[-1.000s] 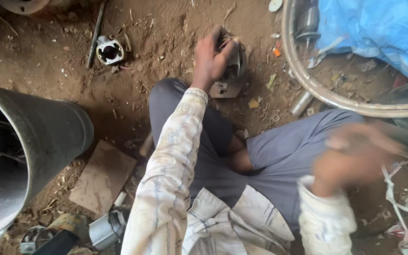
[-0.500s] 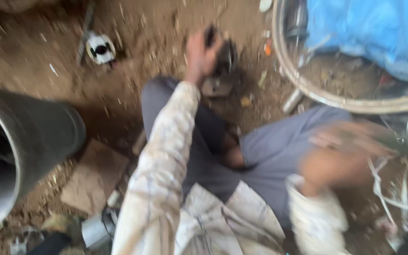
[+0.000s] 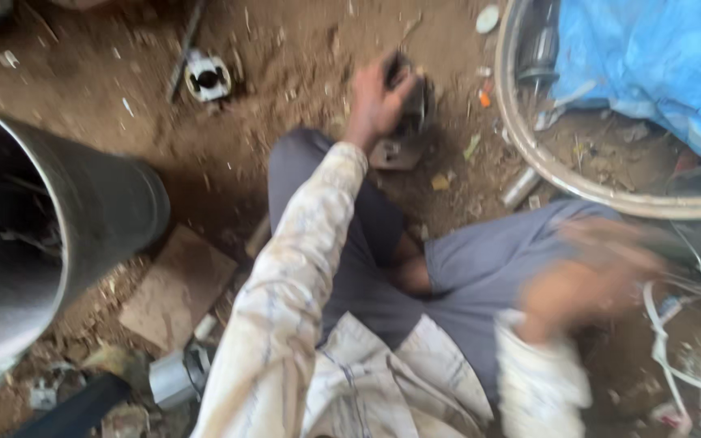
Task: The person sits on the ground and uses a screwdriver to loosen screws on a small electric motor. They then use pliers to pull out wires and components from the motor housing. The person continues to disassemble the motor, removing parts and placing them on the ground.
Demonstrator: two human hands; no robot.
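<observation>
I sit on bare brown dirt with my knees bent, in grey trousers and a pale patterned shirt. My left hand (image 3: 373, 101) reaches forward past my knee and grips a small dark metal part (image 3: 412, 104) that stands on a flat block (image 3: 395, 154) on the ground. My right hand (image 3: 586, 280) hovers over my right thigh, heavily blurred; I cannot tell whether anything is in it.
A large dark metal pipe (image 3: 83, 219) lies at the left. A metal wheel rim (image 3: 529, 154) and blue plastic sheet (image 3: 651, 65) fill the upper right. A white-and-black small part (image 3: 207, 77) lies ahead left, a cardboard piece (image 3: 178, 285) beside my left leg, white wires (image 3: 675, 357) at right.
My left hand stays on the dark part. My right hand has kept moving over my right thigh, blurred throughout. The view has shifted slightly.
</observation>
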